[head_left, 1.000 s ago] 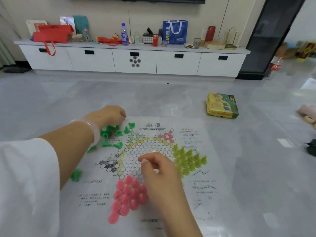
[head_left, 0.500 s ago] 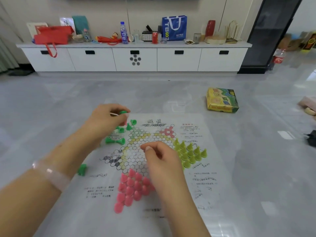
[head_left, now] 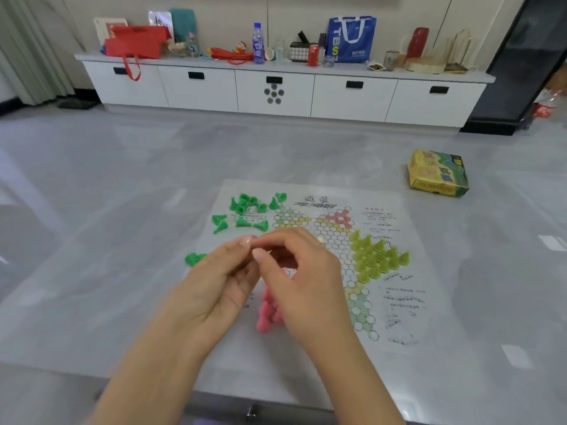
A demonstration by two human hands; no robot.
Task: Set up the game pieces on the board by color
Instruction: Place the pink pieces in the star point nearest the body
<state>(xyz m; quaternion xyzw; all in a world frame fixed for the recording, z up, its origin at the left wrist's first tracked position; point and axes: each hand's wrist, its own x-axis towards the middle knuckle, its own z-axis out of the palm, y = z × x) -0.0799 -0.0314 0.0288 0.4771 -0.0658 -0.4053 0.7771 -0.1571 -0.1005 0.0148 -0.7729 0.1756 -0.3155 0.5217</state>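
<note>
Both hands meet above the middle of the paper game board (head_left: 395, 210), which lies flat on the grey table (head_left: 92, 210). The left hand (head_left: 219, 282) and right hand (head_left: 302, 277) have their fingers curled with tips pressed together; whether they pinch a piece I cannot tell. Yellow-green pieces (head_left: 376, 256) stand packed in the board's right point. Pink pieces (head_left: 268, 311) cluster beneath the hands, partly hidden. Green pieces (head_left: 245, 211) lie loose and tipped at the board's upper left corner, one (head_left: 194, 258) off the sheet on the table. A yellow game box (head_left: 437, 173) sits closed, well apart to the right; its contents are hidden.
</note>
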